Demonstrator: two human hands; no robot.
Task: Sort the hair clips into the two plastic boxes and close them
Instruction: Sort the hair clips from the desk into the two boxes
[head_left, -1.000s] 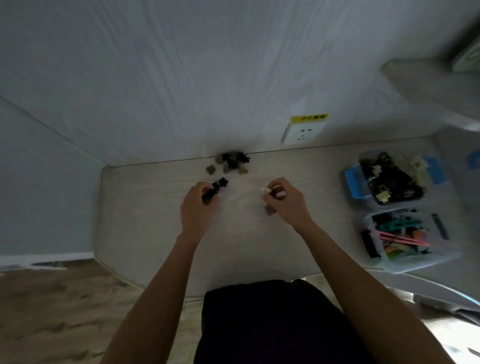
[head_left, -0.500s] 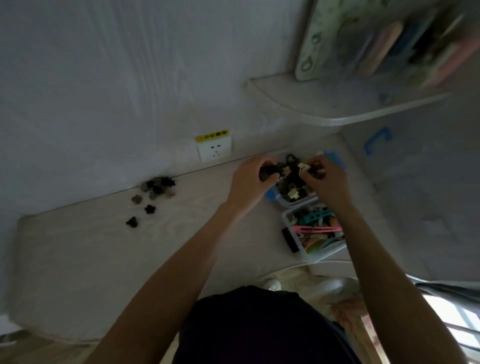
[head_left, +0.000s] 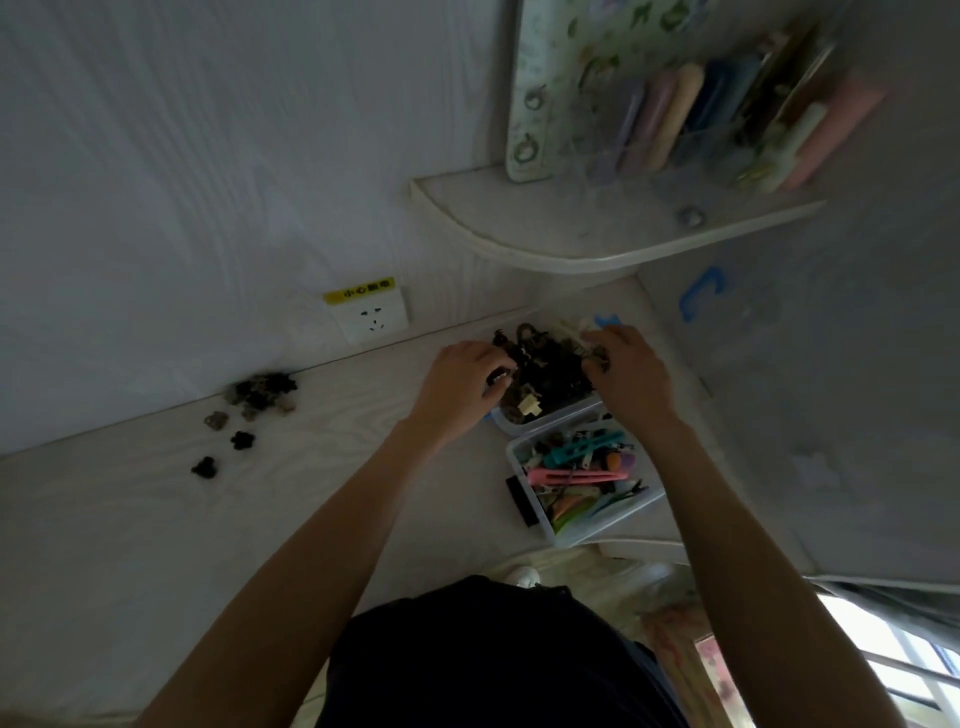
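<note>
Two clear plastic boxes stand at the desk's right end. The far box (head_left: 551, 423) is heaped with dark and beige claw clips. The near box (head_left: 609, 526) holds colourful long clips in pink, teal and green. Over the far box's left side, my left hand (head_left: 460, 387) pinches a small dark clip (head_left: 497, 375) in curled fingers. My right hand (head_left: 631, 376) is on the box's right side, its fingers bent down into the pile, and what they hold is hidden. A pile of loose dark clips (head_left: 262, 392) lies by the wall at left, with three single clips (head_left: 241, 440) in front of it.
A wall socket (head_left: 370, 319) with a yellow label sits above the desk's back edge. A rounded corner shelf (head_left: 597, 244) with a floral box and pastel items hangs above the boxes. The side wall stands right of the boxes. Bare desk (head_left: 337, 467) lies between the loose pile and the boxes.
Both hands carried clips from the middle of the desk rightward to the far box, then lowered onto its heap. The view swung right with them.
</note>
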